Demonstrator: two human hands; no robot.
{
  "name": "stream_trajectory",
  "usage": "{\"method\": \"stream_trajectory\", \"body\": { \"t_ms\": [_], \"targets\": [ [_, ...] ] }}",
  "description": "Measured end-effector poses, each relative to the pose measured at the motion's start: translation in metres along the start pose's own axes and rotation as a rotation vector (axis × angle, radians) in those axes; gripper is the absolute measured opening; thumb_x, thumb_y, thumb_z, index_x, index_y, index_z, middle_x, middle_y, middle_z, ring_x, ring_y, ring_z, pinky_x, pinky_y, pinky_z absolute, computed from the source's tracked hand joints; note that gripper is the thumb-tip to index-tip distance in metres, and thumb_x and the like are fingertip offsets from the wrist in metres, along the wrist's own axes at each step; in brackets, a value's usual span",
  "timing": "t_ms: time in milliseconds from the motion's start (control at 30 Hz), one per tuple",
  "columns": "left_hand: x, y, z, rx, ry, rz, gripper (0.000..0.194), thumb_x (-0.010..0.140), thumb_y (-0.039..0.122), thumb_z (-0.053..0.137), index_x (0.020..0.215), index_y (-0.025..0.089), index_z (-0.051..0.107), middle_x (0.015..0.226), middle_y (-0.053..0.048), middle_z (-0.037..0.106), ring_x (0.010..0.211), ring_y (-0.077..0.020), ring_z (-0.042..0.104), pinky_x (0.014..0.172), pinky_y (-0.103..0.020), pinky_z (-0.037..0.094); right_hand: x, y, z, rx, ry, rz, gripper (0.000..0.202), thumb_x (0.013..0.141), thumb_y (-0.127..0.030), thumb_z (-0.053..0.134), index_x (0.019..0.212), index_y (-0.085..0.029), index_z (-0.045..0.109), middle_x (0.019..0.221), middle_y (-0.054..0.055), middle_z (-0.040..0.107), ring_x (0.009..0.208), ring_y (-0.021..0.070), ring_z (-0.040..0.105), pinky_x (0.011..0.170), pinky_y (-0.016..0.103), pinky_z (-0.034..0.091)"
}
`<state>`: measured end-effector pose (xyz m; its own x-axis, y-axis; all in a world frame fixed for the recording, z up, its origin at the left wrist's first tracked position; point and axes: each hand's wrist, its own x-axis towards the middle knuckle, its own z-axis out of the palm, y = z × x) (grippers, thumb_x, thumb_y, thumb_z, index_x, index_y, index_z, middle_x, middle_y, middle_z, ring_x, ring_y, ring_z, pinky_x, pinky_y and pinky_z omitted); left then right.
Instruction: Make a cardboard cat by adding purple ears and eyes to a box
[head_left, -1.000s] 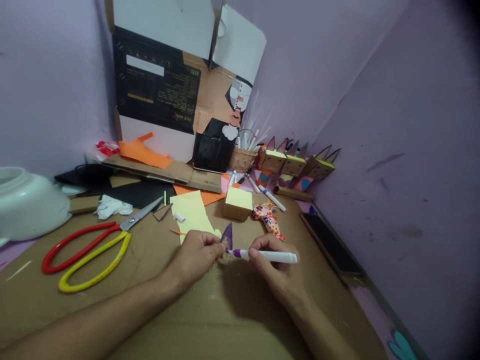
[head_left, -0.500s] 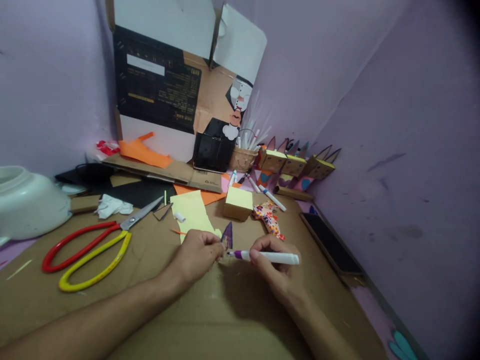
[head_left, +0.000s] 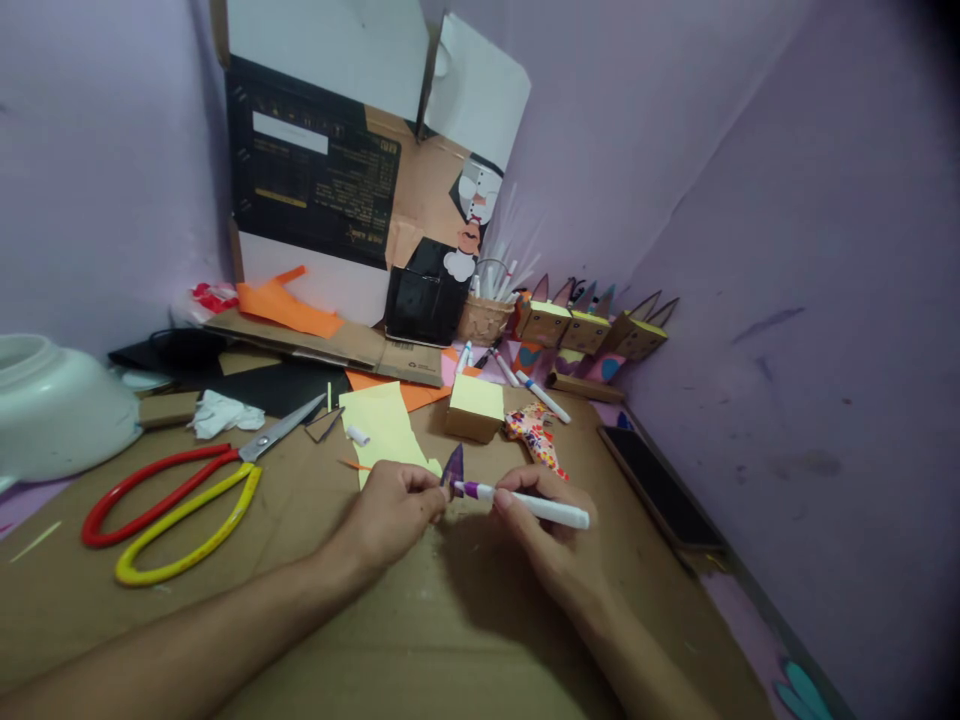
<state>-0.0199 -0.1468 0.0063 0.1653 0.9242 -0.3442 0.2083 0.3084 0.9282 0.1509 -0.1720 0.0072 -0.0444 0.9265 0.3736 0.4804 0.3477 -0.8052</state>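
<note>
My left hand pinches a small pointed cardboard piece, coloured purple, at its lower end. In my right hand is a white felt-tip marker with a purple front end, its tip at the lower part of the cardboard piece. Just beyond the hands sits a small cardboard box with a pale yellow top. A flower-patterned piece lies to its right. Left of the box is a torn sheet of pale yellow paper.
Large scissors with red and yellow handles lie at the left, near a white bowl. A dark phone rests by the right wall. Behind stand an opened carton, a basket of markers and eared box figures.
The marker tip has moved up and slightly left onto the purple piece, and my right hand has shifted with it. My left hand stays nearly in place.
</note>
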Motion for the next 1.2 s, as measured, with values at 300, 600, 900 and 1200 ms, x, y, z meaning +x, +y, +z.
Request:
{"method": "stream_trajectory", "body": {
  "t_ms": [300,600,900,1200],
  "targets": [
    [-0.0009,0.0000,0.0000,0.003,-0.013,0.008,0.023,0.068,0.026,0.057,0.048,0.018,0.049,0.033,0.009,0.038,0.030,-0.0050,0.026,0.035,-0.021,0.015,0.0003,0.0023,0.0015,0.035,0.031,0.035,0.016,0.081,-0.034,0.058,0.079,-0.018,0.061,0.060,0.001,0.063,0.051,0.0129,0.054,0.048,0.022,0.040],
    [-0.0018,0.0007,0.0001,-0.010,-0.003,0.005,0.021,0.067,0.026,0.057,0.048,0.019,0.050,0.034,0.009,0.038,0.031,-0.0062,0.027,0.037,-0.023,0.016,0.0004,0.0012,0.0011,0.061,0.006,0.043,0.017,0.080,-0.033,0.058,0.073,-0.018,0.061,0.058,0.000,0.061,0.050,0.0126,0.051,0.046,0.022,0.038],
    [-0.0024,0.0035,-0.0009,0.004,-0.026,-0.004,0.020,0.067,0.024,0.057,0.049,0.018,0.052,0.032,0.009,0.039,0.030,-0.0058,0.026,0.036,-0.023,0.015,0.0010,0.0009,0.0021,0.153,0.032,0.115,0.018,0.079,-0.034,0.059,0.072,-0.017,0.060,0.056,0.000,0.061,0.049,0.0129,0.054,0.046,0.022,0.038],
    [-0.0027,0.0048,-0.0014,-0.011,-0.028,-0.022,0.020,0.066,0.024,0.056,0.049,0.018,0.050,0.031,0.009,0.037,0.028,-0.0049,0.026,0.034,-0.020,0.015,0.0015,0.0012,0.0020,0.225,0.003,0.145,0.019,0.078,-0.034,0.061,0.070,-0.018,0.059,0.054,-0.001,0.060,0.048,0.0125,0.054,0.045,0.022,0.039]
  ]
}}
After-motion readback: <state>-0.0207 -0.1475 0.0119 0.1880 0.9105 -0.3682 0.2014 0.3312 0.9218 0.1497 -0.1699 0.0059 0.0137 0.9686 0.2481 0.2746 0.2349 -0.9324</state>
